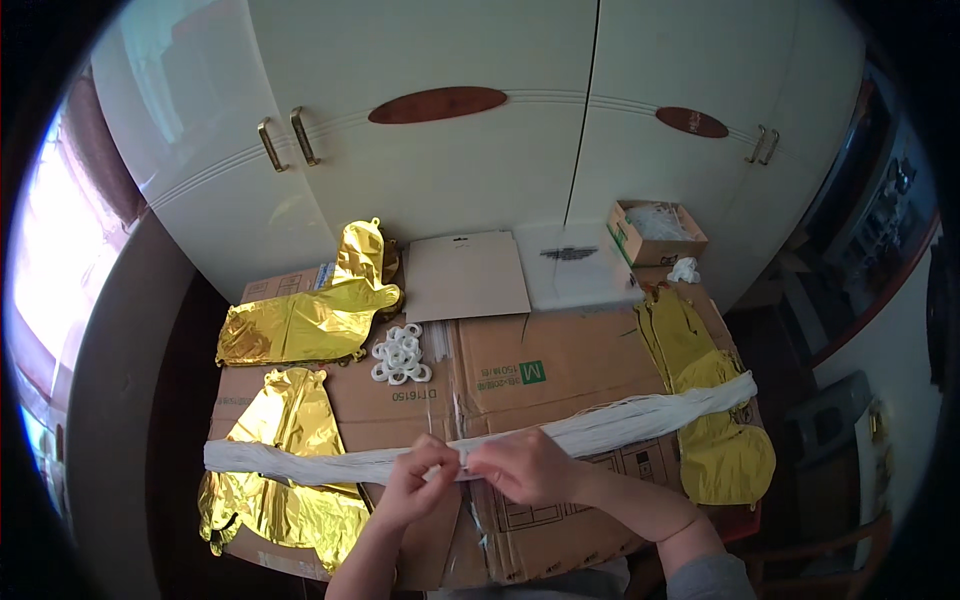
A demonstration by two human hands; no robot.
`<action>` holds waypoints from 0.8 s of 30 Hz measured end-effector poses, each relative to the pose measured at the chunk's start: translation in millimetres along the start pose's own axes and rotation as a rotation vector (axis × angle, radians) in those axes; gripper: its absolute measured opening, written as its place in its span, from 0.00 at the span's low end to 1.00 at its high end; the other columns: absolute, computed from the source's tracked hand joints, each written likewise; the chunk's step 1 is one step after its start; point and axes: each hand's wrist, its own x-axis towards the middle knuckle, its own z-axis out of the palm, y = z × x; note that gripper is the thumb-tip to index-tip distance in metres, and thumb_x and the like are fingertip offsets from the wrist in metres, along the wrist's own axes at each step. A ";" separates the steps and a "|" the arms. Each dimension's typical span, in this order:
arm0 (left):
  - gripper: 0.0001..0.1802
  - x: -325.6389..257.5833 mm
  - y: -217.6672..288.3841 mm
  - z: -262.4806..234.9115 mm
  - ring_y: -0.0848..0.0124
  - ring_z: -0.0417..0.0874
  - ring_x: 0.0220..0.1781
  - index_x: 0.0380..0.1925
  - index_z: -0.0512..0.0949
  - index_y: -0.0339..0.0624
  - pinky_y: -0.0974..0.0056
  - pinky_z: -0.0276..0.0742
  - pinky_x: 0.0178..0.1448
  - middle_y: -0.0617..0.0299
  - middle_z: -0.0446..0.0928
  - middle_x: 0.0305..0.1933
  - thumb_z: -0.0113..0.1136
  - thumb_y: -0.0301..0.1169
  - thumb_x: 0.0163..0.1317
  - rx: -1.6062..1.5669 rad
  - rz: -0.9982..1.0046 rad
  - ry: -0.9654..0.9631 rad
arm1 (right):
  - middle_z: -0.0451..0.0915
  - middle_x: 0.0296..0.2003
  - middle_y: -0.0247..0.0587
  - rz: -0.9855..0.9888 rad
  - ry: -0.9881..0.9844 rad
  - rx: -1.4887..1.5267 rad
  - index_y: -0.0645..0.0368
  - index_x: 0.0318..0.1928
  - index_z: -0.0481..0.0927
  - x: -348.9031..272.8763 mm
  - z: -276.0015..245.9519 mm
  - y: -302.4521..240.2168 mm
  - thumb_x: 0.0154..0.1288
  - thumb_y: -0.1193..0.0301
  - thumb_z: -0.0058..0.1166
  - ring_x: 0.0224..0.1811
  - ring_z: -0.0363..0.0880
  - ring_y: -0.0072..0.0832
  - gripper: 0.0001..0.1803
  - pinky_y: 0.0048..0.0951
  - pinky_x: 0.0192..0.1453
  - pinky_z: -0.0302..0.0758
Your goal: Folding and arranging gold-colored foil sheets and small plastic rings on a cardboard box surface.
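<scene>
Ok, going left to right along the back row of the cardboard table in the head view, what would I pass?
Gold foil balloon → brown card → clear plastic sheet → small open box.

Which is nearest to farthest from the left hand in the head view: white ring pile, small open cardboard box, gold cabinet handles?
From the left hand, at the white strand bundle:
1. White ring pile, just beyond the hand, mid-table.
2. Gold cabinet handles, far up on the left cabinet door.
3. Small open cardboard box, far right corner of the table.
</scene>
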 end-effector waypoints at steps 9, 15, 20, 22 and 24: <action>0.08 6.1 16.5 6.0 0.75 0.71 0.34 0.35 0.79 0.33 0.70 0.68 0.42 0.62 0.76 0.28 0.51 0.20 0.58 -0.098 -0.018 0.145 | 0.77 0.22 0.40 -0.108 0.084 -0.112 0.58 0.32 0.75 -1.7 12.8 2.5 0.56 0.74 0.54 0.21 0.77 0.36 0.03 0.34 0.25 0.73; 0.06 2.2 7.2 -0.4 0.76 0.68 0.30 0.32 0.78 0.32 0.72 0.62 0.33 0.63 0.71 0.26 0.53 0.20 0.56 -0.088 -0.074 -0.015 | 0.75 0.21 0.38 -0.093 0.172 -0.087 0.58 0.32 0.75 1.2 10.0 8.0 0.57 0.74 0.54 0.22 0.76 0.34 0.03 0.32 0.24 0.71; 0.08 -1.1 8.0 4.2 0.74 0.74 0.37 0.35 0.78 0.31 0.70 0.68 0.42 0.61 0.75 0.32 0.50 0.20 0.59 -0.274 -0.134 -0.097 | 0.76 0.22 0.38 -0.059 0.149 -0.101 0.58 0.32 0.76 1.3 9.8 13.8 0.57 0.74 0.55 0.23 0.76 0.34 0.03 0.31 0.25 0.72; 0.09 -0.3 6.7 5.7 0.72 0.76 0.41 0.37 0.78 0.31 0.68 0.69 0.48 0.59 0.76 0.36 0.48 0.19 0.60 -0.432 -0.124 -0.076 | 0.76 0.23 0.39 -0.017 0.177 -0.040 0.58 0.32 0.76 -0.1 13.9 17.1 0.57 0.74 0.55 0.23 0.76 0.35 0.03 0.32 0.26 0.73; 0.11 -1.1 3.6 6.9 0.70 0.76 0.44 0.40 0.78 0.31 0.66 0.69 0.54 0.57 0.77 0.39 0.47 0.19 0.60 -0.545 -0.100 -0.047 | 0.75 0.22 0.39 0.023 0.181 -0.018 0.59 0.32 0.76 -1.4 18.2 19.0 0.56 0.75 0.55 0.22 0.76 0.35 0.03 0.32 0.26 0.73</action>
